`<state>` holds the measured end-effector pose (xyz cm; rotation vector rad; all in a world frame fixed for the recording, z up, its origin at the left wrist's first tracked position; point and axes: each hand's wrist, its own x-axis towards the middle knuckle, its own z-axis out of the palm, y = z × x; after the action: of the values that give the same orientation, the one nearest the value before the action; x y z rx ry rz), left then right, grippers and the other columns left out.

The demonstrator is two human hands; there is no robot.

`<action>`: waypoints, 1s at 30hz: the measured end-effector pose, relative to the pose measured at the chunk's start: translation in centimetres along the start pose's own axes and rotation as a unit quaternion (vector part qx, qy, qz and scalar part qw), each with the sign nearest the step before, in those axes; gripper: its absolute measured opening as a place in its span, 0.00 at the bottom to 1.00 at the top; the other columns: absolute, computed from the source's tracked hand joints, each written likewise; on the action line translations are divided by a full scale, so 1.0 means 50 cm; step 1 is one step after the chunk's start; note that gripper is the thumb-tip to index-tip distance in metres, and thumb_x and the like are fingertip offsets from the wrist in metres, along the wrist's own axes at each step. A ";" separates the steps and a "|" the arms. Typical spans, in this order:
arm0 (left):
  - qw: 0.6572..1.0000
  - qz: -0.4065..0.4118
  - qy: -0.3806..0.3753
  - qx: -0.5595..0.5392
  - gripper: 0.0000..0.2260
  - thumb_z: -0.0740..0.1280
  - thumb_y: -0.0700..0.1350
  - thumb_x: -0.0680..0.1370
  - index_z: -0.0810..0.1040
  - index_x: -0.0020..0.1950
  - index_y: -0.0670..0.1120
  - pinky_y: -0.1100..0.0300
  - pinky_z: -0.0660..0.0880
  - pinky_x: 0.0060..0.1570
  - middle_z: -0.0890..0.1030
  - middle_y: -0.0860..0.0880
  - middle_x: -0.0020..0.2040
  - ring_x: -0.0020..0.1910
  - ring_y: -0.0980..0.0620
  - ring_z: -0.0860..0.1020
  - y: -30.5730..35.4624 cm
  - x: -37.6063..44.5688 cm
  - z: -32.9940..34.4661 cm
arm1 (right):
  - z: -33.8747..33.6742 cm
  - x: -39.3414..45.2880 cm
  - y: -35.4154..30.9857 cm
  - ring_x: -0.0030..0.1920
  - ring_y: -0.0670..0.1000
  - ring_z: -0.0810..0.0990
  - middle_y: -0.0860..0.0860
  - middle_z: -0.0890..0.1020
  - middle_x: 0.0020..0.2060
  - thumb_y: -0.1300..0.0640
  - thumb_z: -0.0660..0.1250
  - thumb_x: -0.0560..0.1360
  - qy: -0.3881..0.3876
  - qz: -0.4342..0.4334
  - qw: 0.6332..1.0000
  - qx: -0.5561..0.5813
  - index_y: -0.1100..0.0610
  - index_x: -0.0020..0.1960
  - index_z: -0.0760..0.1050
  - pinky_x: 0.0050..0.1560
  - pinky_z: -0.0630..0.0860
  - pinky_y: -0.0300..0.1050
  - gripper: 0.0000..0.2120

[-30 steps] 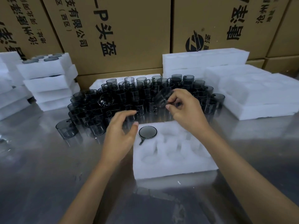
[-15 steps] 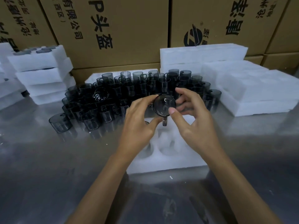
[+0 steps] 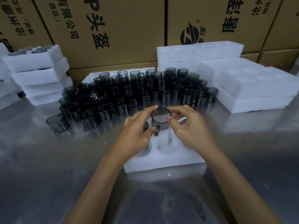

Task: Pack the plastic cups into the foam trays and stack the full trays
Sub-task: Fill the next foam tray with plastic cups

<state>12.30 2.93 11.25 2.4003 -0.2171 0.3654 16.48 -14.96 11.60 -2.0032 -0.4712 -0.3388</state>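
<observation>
Smoky, see-through cup [image 3: 161, 118], dark rim, handle pointing at us, sits over the foam tray [image 3: 163, 160] on the surface. Both grips pinch it: left hand [image 3: 137, 135], right hand [image 3: 189, 126]. Another cup [image 3: 145, 126] hides behind the left hand.

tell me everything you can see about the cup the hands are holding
The cup is smoky grey, see-through plastic by its look, a short cylinder with a dark round rim and a small handle pointing toward the camera. It sits upright, mouth up, over the far part of the white foam tray. The left hand and right hand pinch it from either side.
</observation>
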 end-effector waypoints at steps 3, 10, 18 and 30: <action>0.999 0.003 -0.017 0.030 0.28 0.65 0.46 0.81 0.59 0.76 0.63 0.56 0.52 0.75 0.67 0.63 0.71 0.75 0.58 0.62 -0.005 0.000 0.004 | 0.001 0.000 0.003 0.49 0.43 0.77 0.43 0.76 0.46 0.58 0.67 0.77 -0.013 0.007 1.000 -0.015 0.52 0.64 0.79 0.50 0.73 0.34 0.15; 0.999 -0.017 -0.045 0.009 0.20 0.51 0.56 0.81 0.59 0.73 0.67 0.69 0.49 0.64 0.66 0.66 0.71 0.61 0.86 0.45 -0.006 -0.003 0.005 | -0.004 0.002 0.007 0.51 0.42 0.74 0.42 0.76 0.47 0.56 0.67 0.78 -0.037 0.010 0.998 -0.048 0.51 0.63 0.80 0.50 0.65 0.25 0.15; 0.989 0.004 -0.085 0.121 0.23 0.51 0.56 0.84 0.53 0.79 0.59 0.65 0.39 0.68 0.57 0.54 0.79 0.60 0.83 0.29 -0.010 -0.001 0.011 | -0.009 0.001 0.019 0.66 0.46 0.66 0.43 0.76 0.59 0.49 0.65 0.79 -0.064 0.015 0.989 -0.134 0.47 0.65 0.79 0.65 0.59 0.41 0.16; 0.970 -0.006 -0.135 0.201 0.25 0.48 0.53 0.84 0.49 0.81 0.54 0.56 0.36 0.74 0.44 0.57 0.81 0.77 0.62 0.38 -0.012 0.012 0.013 | -0.007 -0.002 0.026 0.77 0.49 0.57 0.44 0.67 0.75 0.39 0.58 0.80 -0.110 0.006 0.951 -0.290 0.38 0.69 0.74 0.73 0.48 0.54 0.18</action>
<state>13.15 2.90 10.59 2.8502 -0.2711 0.0757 16.98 -15.83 10.68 -2.6348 -0.5396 -0.2649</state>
